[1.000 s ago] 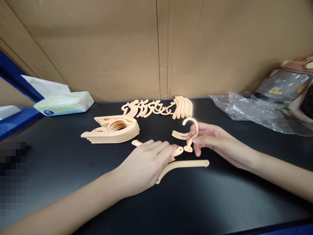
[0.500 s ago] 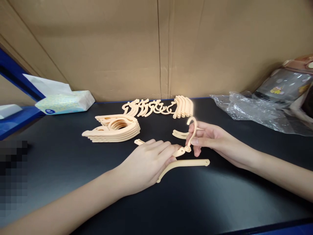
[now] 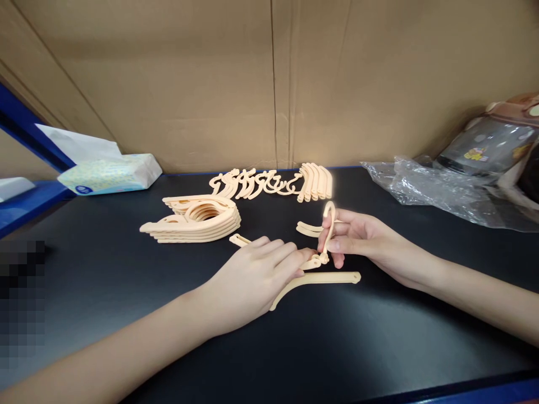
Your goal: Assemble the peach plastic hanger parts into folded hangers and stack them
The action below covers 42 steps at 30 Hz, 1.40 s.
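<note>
My left hand is closed over a cream plastic hanger arm, whose two ends show on either side of the fingers. Between thumb and fingers, my right hand pinches a cream hanger hook, its curve upward. The hook's knobbed foot touches the right end of that hanger arm. Just in front of the fingers, a loose curved hanger arm lies on the black table, its left end by my left hand. Another pale curved piece lies behind my right hand, partly hidden by it.
A stack of hanger pieces stands left of centre. Farther back are a row of loose hooks and several hanger arms. A tissue pack is at left; clear plastic wrap and a transparent container are at right.
My right hand has turned the hook slightly and shifted it a little left, bringing its foot against the end of the hanger arm. My left hand has stayed nearly still.
</note>
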Motion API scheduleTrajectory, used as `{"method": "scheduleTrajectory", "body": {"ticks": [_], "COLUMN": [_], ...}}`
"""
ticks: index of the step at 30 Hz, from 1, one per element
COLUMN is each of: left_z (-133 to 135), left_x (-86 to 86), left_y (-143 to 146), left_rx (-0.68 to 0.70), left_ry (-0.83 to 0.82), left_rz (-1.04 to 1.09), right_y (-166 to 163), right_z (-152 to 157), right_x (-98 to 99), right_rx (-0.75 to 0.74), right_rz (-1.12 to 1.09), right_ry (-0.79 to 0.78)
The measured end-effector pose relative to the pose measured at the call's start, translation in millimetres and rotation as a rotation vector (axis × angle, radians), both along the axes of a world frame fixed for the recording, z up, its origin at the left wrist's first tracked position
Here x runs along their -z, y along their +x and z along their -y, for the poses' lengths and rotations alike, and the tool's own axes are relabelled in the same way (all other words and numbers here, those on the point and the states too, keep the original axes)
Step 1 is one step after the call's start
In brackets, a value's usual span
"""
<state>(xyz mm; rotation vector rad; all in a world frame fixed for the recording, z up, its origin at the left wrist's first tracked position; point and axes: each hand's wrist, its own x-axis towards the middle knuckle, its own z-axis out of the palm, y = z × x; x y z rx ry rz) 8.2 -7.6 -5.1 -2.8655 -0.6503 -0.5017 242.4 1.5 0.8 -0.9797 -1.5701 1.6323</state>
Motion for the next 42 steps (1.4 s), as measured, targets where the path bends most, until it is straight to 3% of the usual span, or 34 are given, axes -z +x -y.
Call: {"method": "scheduleTrajectory", "body": {"ticks": [16,42], "left_z": [0.3,-1.0], "left_x": [2.5,2.0], "left_y": [-1.4,0.1], "left_rx": [-0.012,-0.032], "left_ry": [0.109,0.114], "left_rz": [-0.055,-0.107], "right_y": [-4.7,-8.0], "right_z": [3.3,4.4], "right_x": [0.1,1.5], "right_rx": [0.052,0.125], "right_rz": [0.045,0.052], "right_ry": [0.027,0.062]}}
